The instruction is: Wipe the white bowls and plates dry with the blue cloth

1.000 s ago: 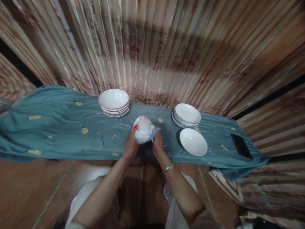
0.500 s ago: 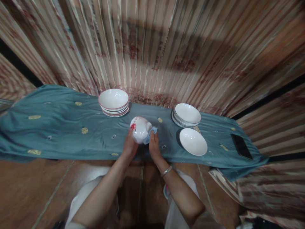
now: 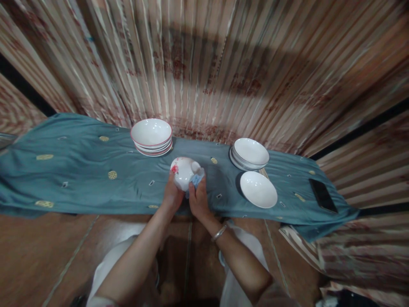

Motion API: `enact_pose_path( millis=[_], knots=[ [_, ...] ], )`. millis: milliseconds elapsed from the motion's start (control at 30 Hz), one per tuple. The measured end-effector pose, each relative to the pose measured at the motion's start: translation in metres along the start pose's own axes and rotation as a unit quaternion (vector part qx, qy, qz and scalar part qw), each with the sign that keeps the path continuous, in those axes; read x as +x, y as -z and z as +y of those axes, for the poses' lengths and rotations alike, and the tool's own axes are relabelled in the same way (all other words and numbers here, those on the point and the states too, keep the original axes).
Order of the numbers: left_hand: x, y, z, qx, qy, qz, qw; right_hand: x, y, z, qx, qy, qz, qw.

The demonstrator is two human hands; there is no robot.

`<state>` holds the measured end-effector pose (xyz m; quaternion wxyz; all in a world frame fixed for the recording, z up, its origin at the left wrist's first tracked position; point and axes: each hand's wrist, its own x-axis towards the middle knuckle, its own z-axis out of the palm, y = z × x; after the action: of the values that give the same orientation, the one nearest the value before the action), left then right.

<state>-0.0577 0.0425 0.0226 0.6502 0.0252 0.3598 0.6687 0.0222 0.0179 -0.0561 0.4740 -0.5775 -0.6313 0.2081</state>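
A white bowl with a red flower print is held tilted over the front of the table, its footed underside turned up and to the right. My left hand grips the bowl at its left, near edge. In my right hand is a light blue cloth, pressed against the bowl's right side by the foot. The fingertips under the bowl and cloth are hidden.
A stack of red-rimmed bowls stands at the back left. Dark-rimmed dishes are stacked at the back right, with a single white dish before them. A black phone lies far right on the teal tablecloth.
My right hand and the cloth have shifted left and slightly lower across the bowl's underside. The bowl has moved a little left and turned, showing more of its foot.
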Motion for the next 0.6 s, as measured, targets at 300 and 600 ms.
enact_pose_path(
  millis=[300, 600],
  knots=[
    [-0.003, 0.0, 0.002, -0.006, 0.028, -0.011, 1.0, -0.001, 0.004, -0.007, -0.073, 0.06, -0.019, 0.995],
    [-0.003, 0.001, 0.002, -0.01, 0.027, -0.012, 1.0, 0.013, 0.022, -0.01, -0.178, 0.194, -0.005, 0.965]
  ],
)
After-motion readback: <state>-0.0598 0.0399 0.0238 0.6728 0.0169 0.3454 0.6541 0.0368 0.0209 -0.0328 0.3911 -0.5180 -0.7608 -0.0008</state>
